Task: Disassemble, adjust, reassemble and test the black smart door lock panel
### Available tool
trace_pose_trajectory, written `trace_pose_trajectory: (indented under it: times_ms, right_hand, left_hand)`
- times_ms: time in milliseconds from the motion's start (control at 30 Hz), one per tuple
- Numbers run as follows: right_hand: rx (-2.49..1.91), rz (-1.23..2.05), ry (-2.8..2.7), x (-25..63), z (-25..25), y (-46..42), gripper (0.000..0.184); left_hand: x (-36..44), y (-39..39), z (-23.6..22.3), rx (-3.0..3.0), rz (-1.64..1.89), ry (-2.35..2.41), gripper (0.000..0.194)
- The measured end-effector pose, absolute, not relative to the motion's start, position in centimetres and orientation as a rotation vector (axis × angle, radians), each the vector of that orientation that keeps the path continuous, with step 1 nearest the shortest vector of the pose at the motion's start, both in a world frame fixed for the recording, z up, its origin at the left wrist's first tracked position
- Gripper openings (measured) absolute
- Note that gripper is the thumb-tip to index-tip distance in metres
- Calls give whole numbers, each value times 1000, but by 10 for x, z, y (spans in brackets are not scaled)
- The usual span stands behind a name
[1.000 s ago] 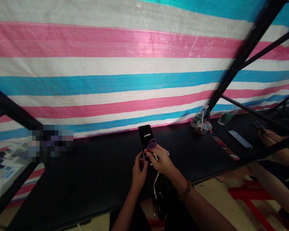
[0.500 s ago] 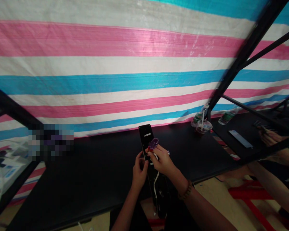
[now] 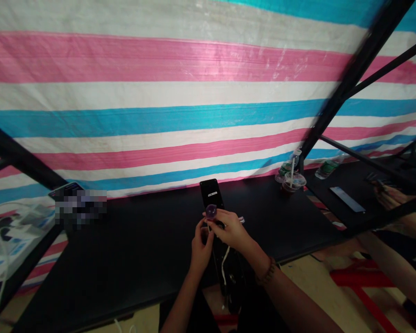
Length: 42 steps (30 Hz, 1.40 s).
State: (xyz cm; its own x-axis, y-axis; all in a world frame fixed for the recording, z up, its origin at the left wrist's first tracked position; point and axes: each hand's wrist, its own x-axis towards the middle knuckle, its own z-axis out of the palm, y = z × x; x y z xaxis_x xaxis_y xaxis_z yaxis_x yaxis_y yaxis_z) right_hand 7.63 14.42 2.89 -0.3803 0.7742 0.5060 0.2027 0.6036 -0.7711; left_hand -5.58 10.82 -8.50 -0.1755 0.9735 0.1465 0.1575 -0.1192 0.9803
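My right hand [image 3: 231, 230] pinches a small, rounded, see-through purple piece [image 3: 211, 212] over a black phone-like slab [image 3: 211, 190]. The slab has a white label near its far end and lies on the black table. Just left of it, my left hand [image 3: 201, 245] has its thumb and fingers curled together, with the fingertips close to the purple piece. What those left fingertips hold, if anything, is hidden. A whitish cord [image 3: 223, 266] hangs below my right hand towards a dark bundle at the table's front edge.
On the black table [image 3: 142, 259], a plastic cup with a straw [image 3: 293, 181] and a water bottle [image 3: 286, 169] stand at the right. A white power strip [image 3: 12, 252] with cables is at far left. A co-worker's hand [image 3: 390, 199] is near a phone [image 3: 347, 199]. Black frame bars slope at both sides.
The purple piece in my right hand has tilted and shifted left and slightly down, closer to my left fingertips. My left hand and the black slab have hardly moved.
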Motion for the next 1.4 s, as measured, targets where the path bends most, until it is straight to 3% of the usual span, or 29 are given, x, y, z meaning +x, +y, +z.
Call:
trace_pose_trajectory:
  times_ms: [133,400,633,900,1167,1400]
  right_hand:
    - [-797,742,-1901,77,30,142,22]
    - [-916,780,-1693,71,17,143,5]
    - [-866,759,-1906,78,24,140,22]
    - [-891,746,-1879,82,24,140,21]
    - [-863,853,-1690,84,22,134,19]
    - [-810,1126,-1305,87,24,126,20]
  left_hand:
    - [-56,108,-84,1338,1385,1397,52]
    - [-55,109,-85,1325,1376,1412,53]
    - [-56,109,-87,1371,1364,1429,52]
    - [-55,108,-83,1340,1364,1444,51]
    - [-55,110,-84,1372,1430,1416,50]
    - [-57,95,-73,1464,1526,1607,38]
